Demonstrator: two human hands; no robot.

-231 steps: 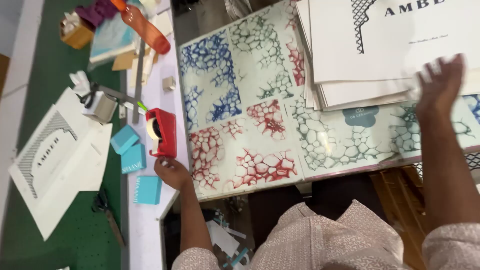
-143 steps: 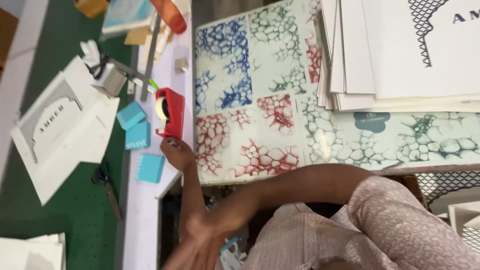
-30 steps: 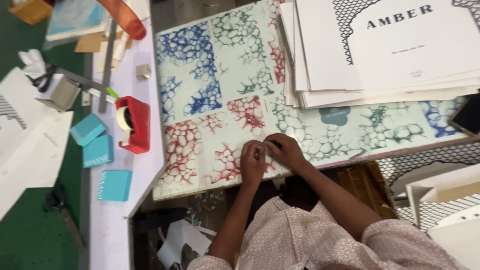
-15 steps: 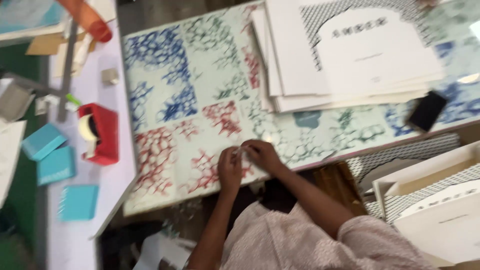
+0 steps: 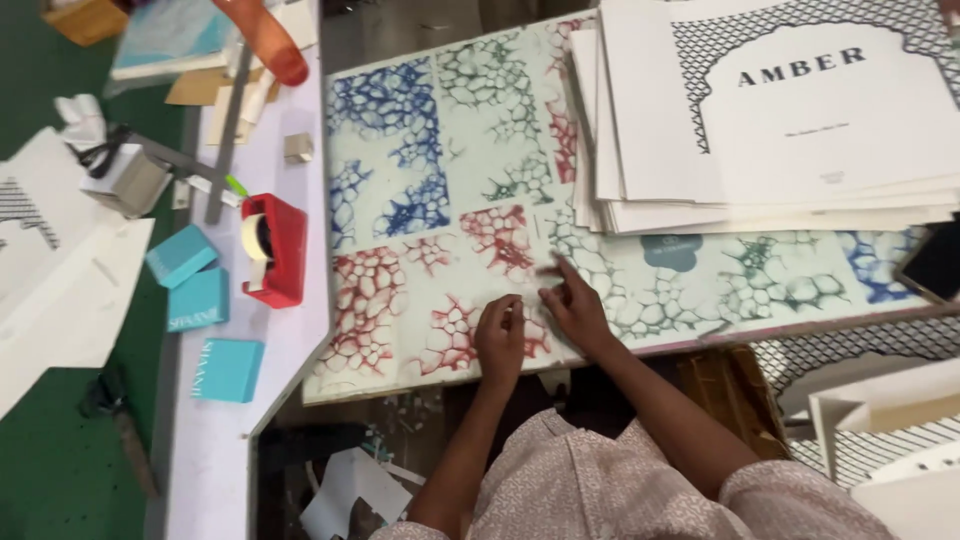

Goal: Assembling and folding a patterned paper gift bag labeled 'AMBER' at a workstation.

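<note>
**Both hands low on the marbled sheet, grip unclear**

I see the marbled sheet (image 5: 450, 210) lying flat on the worktop, its near edge along the front of the table and its right part buried under a stack of white printed cards (image 5: 790, 110). My left hand (image 5: 500, 340) rests on the sheet close to that near edge, fingers curled down toward a red patch; whether they pinch anything small I cannot tell, because the fingertips are blurred. My right hand (image 5: 575, 305) sits just beside it, touching the sheet, with the fingers spread loosely and the forefinger pointing away; it grips nothing that I can make out.

To the left, on the pale table strip, a red tape dispenser (image 5: 275, 250) stands near the sheet's left edge. Further left lie three teal boxes (image 5: 205, 300), close together. A small beige block (image 5: 297, 148) sits above the dispenser. An orange object (image 5: 262, 40) at the top is cut off by the frame, so its kind stays unclear. At the right edge a dark phone (image 5: 935, 265) is only partly in view. The top left is too blurred to sort.
</note>
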